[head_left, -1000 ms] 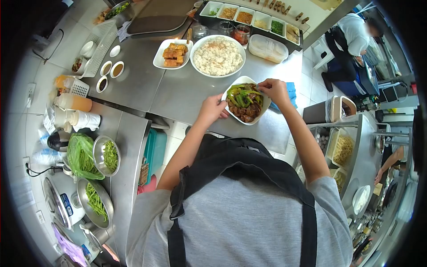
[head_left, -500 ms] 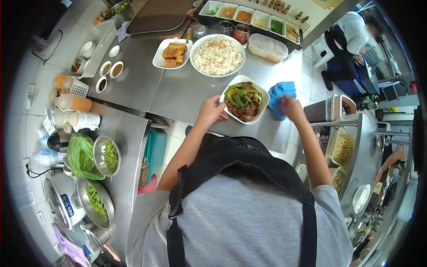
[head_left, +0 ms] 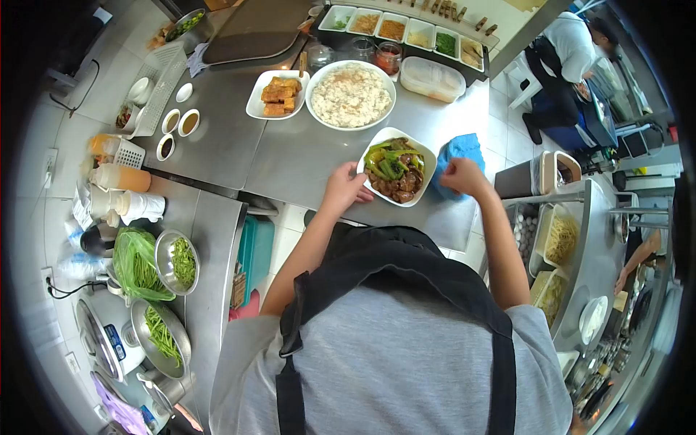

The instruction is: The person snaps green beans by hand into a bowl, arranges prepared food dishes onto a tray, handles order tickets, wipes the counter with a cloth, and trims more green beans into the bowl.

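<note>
A white square bowl (head_left: 429, 161) of browned meat and green vegetables stands on the steel table in front of me. My left hand (head_left: 346, 187) grips its left side, thumb at the rim and fingers against the outer wall. Just right of the bowl, my right hand (head_left: 465, 178) is closed on a bunched blue cloth (head_left: 464, 147), and part of the cloth is hidden under the hand. Behind the bowl sit a large round bowl of rice (head_left: 351, 96) and a white dish of fried golden pieces (head_left: 281, 97).
Topping trays (head_left: 391, 29), jars and a lidded plastic tub (head_left: 433, 78) line the back. Small sauce cups (head_left: 188, 122) sit at left, near squeeze bottles and metal bowls of cut greens (head_left: 183, 263). A bin (head_left: 523, 177) stands right; a co-worker (head_left: 569, 58) is beyond.
My right hand has moved slightly left over the cloth, closer to the bowl. The cloth's near edge has shifted toward the bowl. My left hand stays on the bowl's side.
</note>
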`<state>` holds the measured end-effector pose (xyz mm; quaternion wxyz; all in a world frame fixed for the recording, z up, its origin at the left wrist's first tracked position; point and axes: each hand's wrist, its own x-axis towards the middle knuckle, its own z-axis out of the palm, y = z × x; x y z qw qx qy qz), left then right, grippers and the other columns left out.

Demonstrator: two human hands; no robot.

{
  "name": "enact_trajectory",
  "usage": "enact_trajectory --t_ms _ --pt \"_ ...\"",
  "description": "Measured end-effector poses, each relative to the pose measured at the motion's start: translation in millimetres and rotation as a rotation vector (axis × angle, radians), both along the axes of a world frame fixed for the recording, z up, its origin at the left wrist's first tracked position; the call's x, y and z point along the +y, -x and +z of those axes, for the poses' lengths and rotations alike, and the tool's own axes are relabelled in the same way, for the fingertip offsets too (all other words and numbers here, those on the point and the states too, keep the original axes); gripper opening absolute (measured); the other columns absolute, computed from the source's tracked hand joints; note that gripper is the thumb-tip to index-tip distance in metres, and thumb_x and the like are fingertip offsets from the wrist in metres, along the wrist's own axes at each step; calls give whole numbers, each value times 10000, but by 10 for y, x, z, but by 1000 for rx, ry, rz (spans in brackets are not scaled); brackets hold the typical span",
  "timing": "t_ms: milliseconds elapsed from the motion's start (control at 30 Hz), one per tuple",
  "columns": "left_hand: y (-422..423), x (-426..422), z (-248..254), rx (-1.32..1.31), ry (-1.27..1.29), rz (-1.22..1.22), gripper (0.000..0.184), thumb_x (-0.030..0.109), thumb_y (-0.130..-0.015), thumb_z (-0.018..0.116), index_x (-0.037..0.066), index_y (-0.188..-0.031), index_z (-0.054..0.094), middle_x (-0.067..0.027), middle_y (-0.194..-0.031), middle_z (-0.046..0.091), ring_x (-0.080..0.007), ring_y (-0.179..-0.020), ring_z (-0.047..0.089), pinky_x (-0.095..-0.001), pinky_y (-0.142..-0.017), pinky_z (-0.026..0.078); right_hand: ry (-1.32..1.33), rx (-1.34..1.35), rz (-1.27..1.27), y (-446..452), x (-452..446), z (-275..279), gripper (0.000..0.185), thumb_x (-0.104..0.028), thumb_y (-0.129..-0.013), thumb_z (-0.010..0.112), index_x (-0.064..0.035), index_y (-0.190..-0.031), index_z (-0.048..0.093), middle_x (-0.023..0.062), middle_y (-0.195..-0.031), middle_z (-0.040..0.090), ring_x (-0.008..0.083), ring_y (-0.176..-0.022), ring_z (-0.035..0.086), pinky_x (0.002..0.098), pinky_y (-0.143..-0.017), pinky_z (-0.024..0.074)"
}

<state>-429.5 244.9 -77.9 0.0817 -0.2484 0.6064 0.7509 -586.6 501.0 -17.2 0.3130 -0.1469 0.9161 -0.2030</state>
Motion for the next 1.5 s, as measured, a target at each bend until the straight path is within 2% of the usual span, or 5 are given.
enact_trajectory --t_ms 300,500,633,867,1500 --pt "-213 -69 -74 -4 -74 -18 403 131 -949 399 48 -1323 272 -185 -820 639 -228 -583 662 -316 -500 554 79 729 290 -489 339 -738 611 -373 -907 526 -72 -1417 372 162 -1525 237 388 -1413 168 531 -1137 105" --pt "-132 143 -219 -11 -180 88 426 127 -959 343 69 -1352 189 -169 -731 591 -210 -463 590 -352 -414 530 272 596 113 -1101 482 -674 435 -80 -757 640 -14 -1173 526 187 -1139 555 353 -1035 539 430 -884 434" --pt "-135 260 90 21 -199 -11 453 102 -941 329 89 -1384 232 -152 -766 593 -172 -471 573 -335 -436 538 1203 -748 -853 -735 -74 -397 570 -469 -949 481 -57 -1342 460 130 -1346 505 249 -1226 494 385 -1009 411" --pt "-133 84 866 37 -188 -219 561 86 -898 329 70 -1432 157 -160 -994 541 -158 -549 582 -319 -487 571 1643 -1305 -224 -422 -667 -563 602 -504 -952 398 -51 -1347 434 146 -1325 505 273 -1150 527 412 -1023 415" --pt "-543 -2710 1087 102 -65 584 377 154 -961 346 34 -1307 257 -155 -791 591 -227 -582 616 -350 -498 576 76 657 -134 40 -1231 355 301 -331 -857 623 -61 -959 710 152 -900 660 319 -892 586 404 -849 458"
